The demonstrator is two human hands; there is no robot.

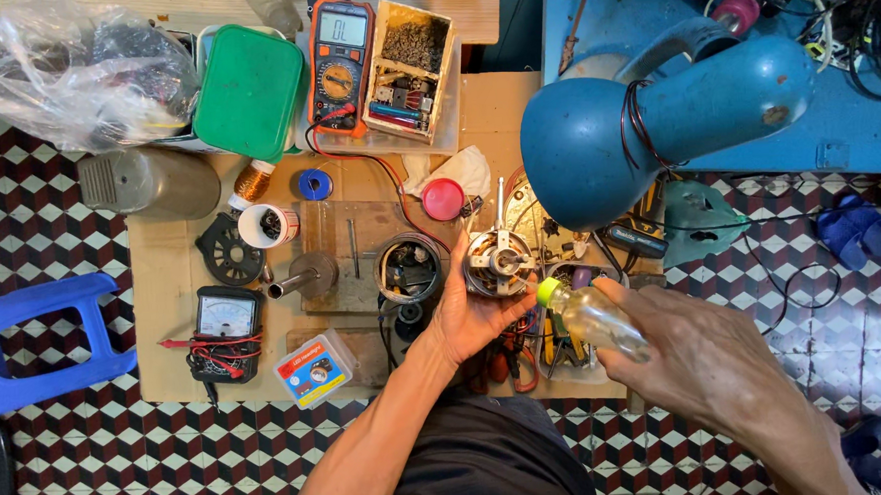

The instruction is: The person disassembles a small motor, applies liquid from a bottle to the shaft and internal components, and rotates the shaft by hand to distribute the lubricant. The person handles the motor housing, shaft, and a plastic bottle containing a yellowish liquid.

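- Left hand (473, 310) cups a small electric motor (498, 260) above the workbench (165, 279), fingers wrapped about its body, shaft up.
- Right hand (707, 350) grips a clear squeeze bottle (592, 315) — green nozzle just beside the shaft (no drop visible yet).
- Housing not refitted.
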